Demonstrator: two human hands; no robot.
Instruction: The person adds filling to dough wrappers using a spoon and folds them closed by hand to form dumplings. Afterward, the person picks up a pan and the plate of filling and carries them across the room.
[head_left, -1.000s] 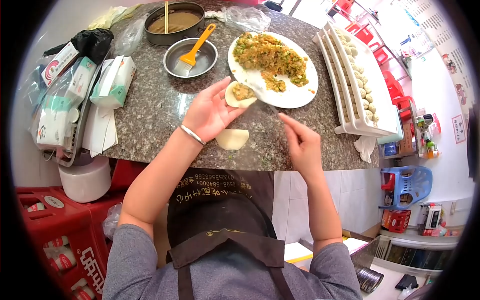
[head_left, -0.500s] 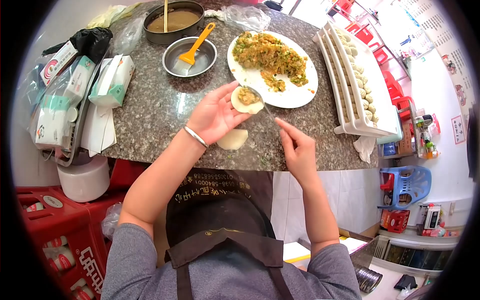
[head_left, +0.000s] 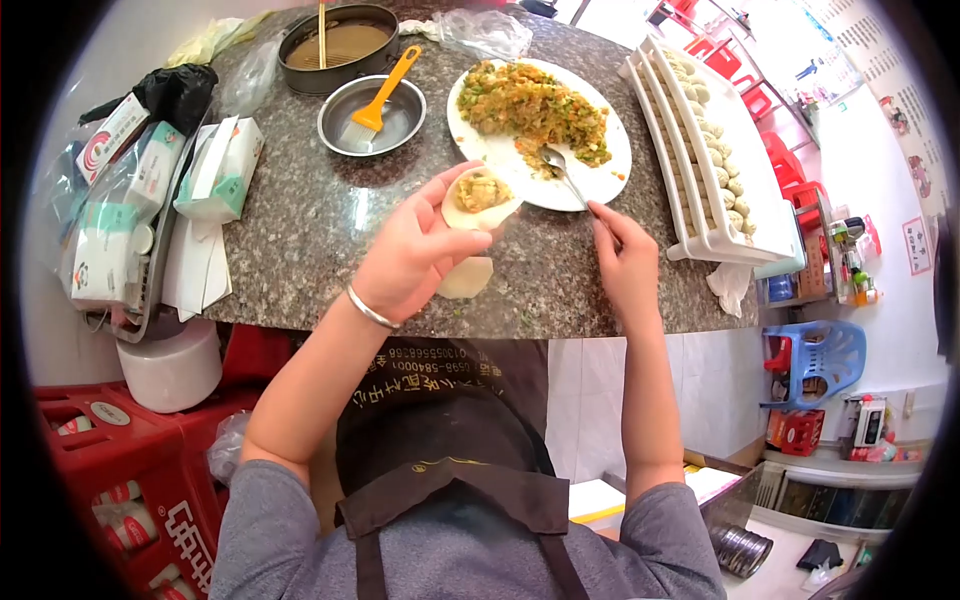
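A round dumpling wrapper (head_left: 468, 215) with a dab of chopped filling on it rests in my left hand (head_left: 412, 250), the thumb across its near edge. My right hand (head_left: 625, 255) pinches the handle end of a metal spoon (head_left: 566, 175), whose bowl lies against the filling on the white oval plate (head_left: 490, 150). A mound of chopped vegetable filling (head_left: 535, 105) covers the plate's far part. Below my left hand, more wrappers (head_left: 466, 278) lie on the speckled stone counter (head_left: 300, 240).
At the back left stand a metal bowl (head_left: 335, 125) holding an orange-handled brush (head_left: 388, 90) and a dark round pan (head_left: 290, 70) with chopsticks. Stacked white trays (head_left: 690, 200) of dumplings stand right. Tissue packs (head_left: 220, 170) sit left, above red crates (head_left: 130, 440).
The spoon has moved away from the wrapper to the plate, up and right with my right hand. My left thumb has come over the wrapper's edge.
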